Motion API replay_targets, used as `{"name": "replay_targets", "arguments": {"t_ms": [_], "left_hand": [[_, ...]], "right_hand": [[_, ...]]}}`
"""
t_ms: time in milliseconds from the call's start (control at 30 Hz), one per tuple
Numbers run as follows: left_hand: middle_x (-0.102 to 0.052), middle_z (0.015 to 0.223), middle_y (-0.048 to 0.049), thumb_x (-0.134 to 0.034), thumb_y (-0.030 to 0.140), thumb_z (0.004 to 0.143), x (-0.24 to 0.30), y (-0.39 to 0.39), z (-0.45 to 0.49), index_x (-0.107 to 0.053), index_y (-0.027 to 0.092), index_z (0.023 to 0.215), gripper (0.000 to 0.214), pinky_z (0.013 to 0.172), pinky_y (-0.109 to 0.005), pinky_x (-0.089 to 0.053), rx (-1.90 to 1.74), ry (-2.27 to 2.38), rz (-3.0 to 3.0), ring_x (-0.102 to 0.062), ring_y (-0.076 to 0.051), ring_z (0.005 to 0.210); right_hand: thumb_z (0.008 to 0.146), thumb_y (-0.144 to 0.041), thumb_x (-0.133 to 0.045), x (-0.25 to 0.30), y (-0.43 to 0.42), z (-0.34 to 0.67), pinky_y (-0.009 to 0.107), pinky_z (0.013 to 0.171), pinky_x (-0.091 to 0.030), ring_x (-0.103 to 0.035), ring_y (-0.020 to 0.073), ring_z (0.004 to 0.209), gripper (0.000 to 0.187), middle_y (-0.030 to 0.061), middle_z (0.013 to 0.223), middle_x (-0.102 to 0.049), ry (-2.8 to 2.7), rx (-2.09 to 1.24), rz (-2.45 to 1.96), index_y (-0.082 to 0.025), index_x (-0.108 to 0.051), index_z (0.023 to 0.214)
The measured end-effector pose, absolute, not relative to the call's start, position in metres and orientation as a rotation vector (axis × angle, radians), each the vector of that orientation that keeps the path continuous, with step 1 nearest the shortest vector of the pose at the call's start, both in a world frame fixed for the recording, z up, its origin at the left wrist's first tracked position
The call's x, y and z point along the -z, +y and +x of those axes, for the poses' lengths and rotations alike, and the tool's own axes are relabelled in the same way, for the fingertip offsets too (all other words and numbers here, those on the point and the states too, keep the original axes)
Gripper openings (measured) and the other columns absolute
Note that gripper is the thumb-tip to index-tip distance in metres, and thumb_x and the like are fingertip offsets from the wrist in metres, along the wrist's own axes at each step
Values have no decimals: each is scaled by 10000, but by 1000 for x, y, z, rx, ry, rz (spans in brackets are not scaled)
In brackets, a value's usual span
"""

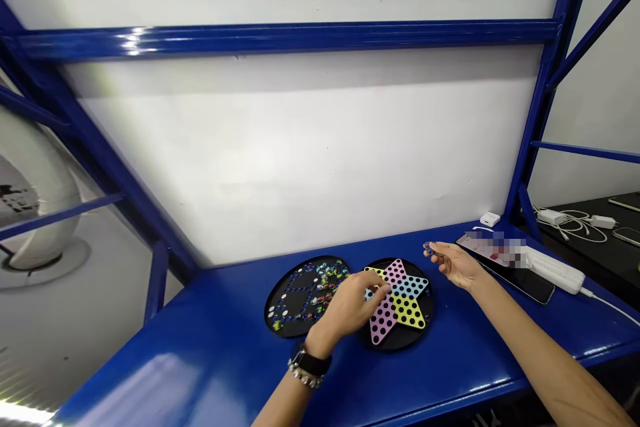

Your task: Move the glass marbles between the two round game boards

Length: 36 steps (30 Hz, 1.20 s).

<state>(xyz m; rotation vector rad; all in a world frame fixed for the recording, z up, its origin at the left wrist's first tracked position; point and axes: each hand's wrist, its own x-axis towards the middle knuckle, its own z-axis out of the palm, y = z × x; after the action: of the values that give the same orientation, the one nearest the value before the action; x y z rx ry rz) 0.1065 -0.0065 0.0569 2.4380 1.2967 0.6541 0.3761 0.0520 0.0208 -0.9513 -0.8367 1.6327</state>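
A round black board with a star in pink, yellow and light blue (400, 303) lies on the blue table (210, 360). To its left lies a round black tray (306, 295) holding several coloured marbles. My left hand (353, 303) hovers over the star's left side, fingers pinched together; what they hold is too small to make out. My right hand (453, 261) is raised to the right of the board, pinching a small dark marble (428, 248) between thumb and finger. A watch and bracelet (310, 367) are on my left wrist.
A phone (505, 265) and a white power strip (553, 270) lie at the table's right. A white charger (490, 219) sits by the wall. Blue frame posts (537, 113) rise at the back. Cables and devices lie on a black table (590, 220) further right.
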Motion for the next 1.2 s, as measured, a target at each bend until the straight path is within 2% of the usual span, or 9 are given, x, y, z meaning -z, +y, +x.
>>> {"name": "replay_targets", "arguments": {"t_ms": [100, 167, 267, 367, 467, 700, 900, 1033, 1200], "left_hand": [[-732, 1051, -24, -513, 319, 934, -58, -7, 147, -717, 252, 992, 223, 856, -285, -487, -436, 1115, 2591, -664, -191, 953], [-730, 1095, -28, -559, 266, 887, -55, -7, 171, -711, 258, 1036, 213, 869, -301, -502, -281, 1087, 2668, -675, -209, 984], [-750, 1026, -39, -558, 197, 840, -53, -8, 197, -699, 244, 1028, 240, 805, -307, -526, -95, 1193, 2681, -701, -221, 933], [-764, 953, -55, -544, 179, 828, -58, -10, 209, -714, 232, 965, 224, 754, -319, -529, 75, 1343, 2630, -716, -238, 886], [-770, 950, -71, -595, 172, 792, -66, -7, 208, -737, 227, 914, 196, 747, -332, -523, 200, 1365, 2585, -719, -259, 891], [-785, 920, 23, -775, 264, 699, -67, -3, 191, -741, 300, 902, 209, 716, -264, -513, 233, 1170, 2464, -718, -199, 878], [-784, 895, 3, -704, 204, 732, -65, -6, 192, -747, 280, 884, 176, 702, -273, -504, 206, 1211, 2472, -714, -204, 849], [-789, 880, 35, -658, 145, 731, -63, -3, 191, -745, 293, 890, 234, 694, -247, -507, 203, 1164, 2392, -715, -177, 836], [-774, 922, -57, -629, 141, 741, -66, -15, 200, -749, 237, 889, 213, 731, -324, -521, 173, 1315, 2605, -714, -244, 852]], "right_hand": [[920, -223, -637, -16, 55, 374, 102, 378, -460, -636, 74, 568, 133, 64, 785, -709, -637, -1671, -976, -105, -693, 897], [978, -236, -535, -13, 55, 373, 103, 319, -401, -604, 74, 503, 211, 55, 704, -678, -525, -1694, -999, -104, -670, 885], [1011, -249, -430, -7, 55, 372, 105, 261, -282, -517, 61, 414, 293, 33, 609, -620, -453, -1743, -970, -104, -639, 866], [1002, -250, -399, -3, 55, 371, 112, 261, -241, -462, 56, 386, 306, 27, 587, -596, -447, -1771, -944, -104, -618, 846], [979, -235, -396, -1, 54, 370, 121, 278, -253, -474, 65, 400, 281, 40, 609, -609, -451, -1756, -961, -109, -611, 848], [926, -207, -427, -2, 50, 364, 122, 294, -254, -493, 62, 420, 227, 45, 641, -628, -465, -1725, -1023, -131, -591, 787], [891, -180, -424, -3, 47, 361, 119, 284, -221, -404, 44, 386, 215, 26, 628, -592, -483, -1792, -973, -141, -570, 738], [911, -275, -533, 2, 47, 361, 106, 290, -174, -293, 13, 353, 241, -12, 601, -559, -526, -1758, -973, -172, -502, 695], [828, -248, -657, 9, 47, 360, 104, 297, -163, -252, -4, 346, 270, -41, 593, -538, -662, -1687, -1010, -192, -440, 678]]}}
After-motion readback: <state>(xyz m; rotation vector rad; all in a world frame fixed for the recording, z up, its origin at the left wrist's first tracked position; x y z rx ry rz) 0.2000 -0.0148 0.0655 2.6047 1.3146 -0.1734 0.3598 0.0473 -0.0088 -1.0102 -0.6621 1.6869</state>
